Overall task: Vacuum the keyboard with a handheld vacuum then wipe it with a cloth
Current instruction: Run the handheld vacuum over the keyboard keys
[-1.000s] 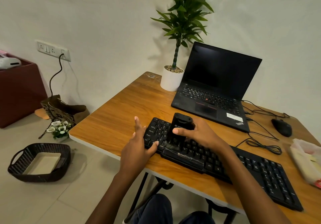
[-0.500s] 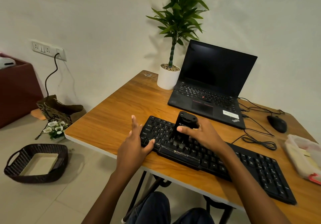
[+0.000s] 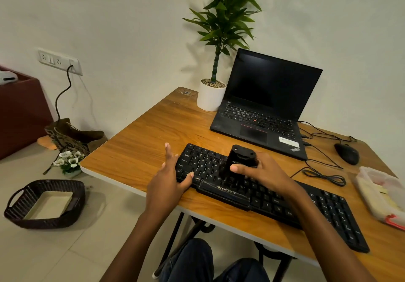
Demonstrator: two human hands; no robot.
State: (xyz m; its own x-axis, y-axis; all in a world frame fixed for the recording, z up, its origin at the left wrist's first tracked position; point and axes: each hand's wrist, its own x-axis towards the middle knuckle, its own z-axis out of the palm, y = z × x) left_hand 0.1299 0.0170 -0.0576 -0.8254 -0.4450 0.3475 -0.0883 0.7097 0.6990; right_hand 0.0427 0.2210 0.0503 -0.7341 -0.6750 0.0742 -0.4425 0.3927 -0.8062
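Observation:
A long black keyboard (image 3: 328, 209) lies across the near half of the wooden desk (image 3: 142, 150). My right hand (image 3: 265, 174) grips a small black handheld vacuum (image 3: 240, 159), which stands upright with its lower end down on the keys left of the keyboard's middle. At the keyboard's left end rests my left hand (image 3: 168, 178), fingers straight along the edge and thumb on the bottom-left keys. A clear bag (image 3: 381, 194) holding pale cloth-like material sits at the desk's right edge.
An open black laptop (image 3: 267, 106) stands behind the keyboard, a white potted plant (image 3: 211, 94) to its left. A black mouse (image 3: 347, 153) and loose cables (image 3: 324, 176) lie at the right. A dark wicker basket (image 3: 43, 203) is on the floor.
My right hand has slid the vacuum a little to the right along the keys. My left hand has stayed on the keyboard's left end.

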